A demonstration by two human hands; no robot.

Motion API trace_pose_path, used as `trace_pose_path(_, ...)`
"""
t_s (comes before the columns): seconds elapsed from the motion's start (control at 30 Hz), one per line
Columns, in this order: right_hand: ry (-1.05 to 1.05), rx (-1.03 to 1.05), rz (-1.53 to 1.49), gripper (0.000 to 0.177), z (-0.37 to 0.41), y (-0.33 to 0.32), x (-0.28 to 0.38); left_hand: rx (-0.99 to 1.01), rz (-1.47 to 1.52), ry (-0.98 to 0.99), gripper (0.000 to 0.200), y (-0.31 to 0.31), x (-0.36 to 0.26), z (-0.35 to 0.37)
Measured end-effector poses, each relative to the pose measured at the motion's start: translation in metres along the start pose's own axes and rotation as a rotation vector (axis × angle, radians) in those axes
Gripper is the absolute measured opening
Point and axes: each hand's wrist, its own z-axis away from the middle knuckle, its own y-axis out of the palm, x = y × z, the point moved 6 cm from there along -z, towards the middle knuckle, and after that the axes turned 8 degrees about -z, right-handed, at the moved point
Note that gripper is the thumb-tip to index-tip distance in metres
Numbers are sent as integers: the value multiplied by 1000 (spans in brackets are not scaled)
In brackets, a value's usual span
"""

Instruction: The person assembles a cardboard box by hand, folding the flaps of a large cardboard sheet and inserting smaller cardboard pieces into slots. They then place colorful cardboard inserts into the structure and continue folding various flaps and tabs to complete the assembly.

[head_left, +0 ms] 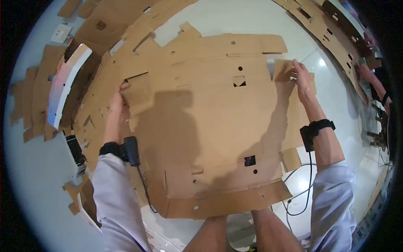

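One cardboard sheet (210,122), two flaps, two hands
We see the cardboard sheet lying flat on the floor (235,17); the left hand (118,98) closes on the left flap (139,94), the right hand (301,82) pinches the right flap (283,69)

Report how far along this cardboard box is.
Done: one cardboard blank lies spread out on the floor. In hand: the left hand grips the left side flap, and the right hand grips the right side flap. Left: the near long flaps lie flat and no wall stands, so most folding seems to remain.
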Motion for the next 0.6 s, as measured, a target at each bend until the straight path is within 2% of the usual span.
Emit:
trace_pose_path(0.03,-76,-1,-6,42,5,-15,12,130,85,-9,44,9,-1,12)
trace_pose_path(0.1,-33,365,169,35,3,-15,14,446,100,35,36,21,-21,48)
trace_pose_path(0.13,-15,548,246,31,7,-12,16,565,-76,45,32,27,-20,60)
trace_pose_path(0.17,-19,721,481,35,11,-5,15,680,-253,52,30,34,-18,71)
trace_pose_path(0.2,-167,722,574,36,22,-3,18,794,-437,66,29,42,-15,82)
trace_pose_path(0.27,-466,719,762,40,42,8,21,656,-760,233,31,66,-22,85)
trace_pose_path(0.3,-502,716,773,47,37,10,0,570,-921,320,33,71,-23,86)
trace_pose_path(0.4,-426,778,995,51,28,21,-24,422,-976,357,41,67,-33,89)
trace_pose_path(0.53,-287,1061,966,39,35,23,3,336,-1090,389,45,57,-32,94)
trace_pose_path(0.57,-253,1132,1080,36,36,27,6,338,-1068,418,46,55,-27,92)
trace_pose_path(0.6,-242,1112,1081,36,35,28,5,346,-1040,442,46,54,-23,91)
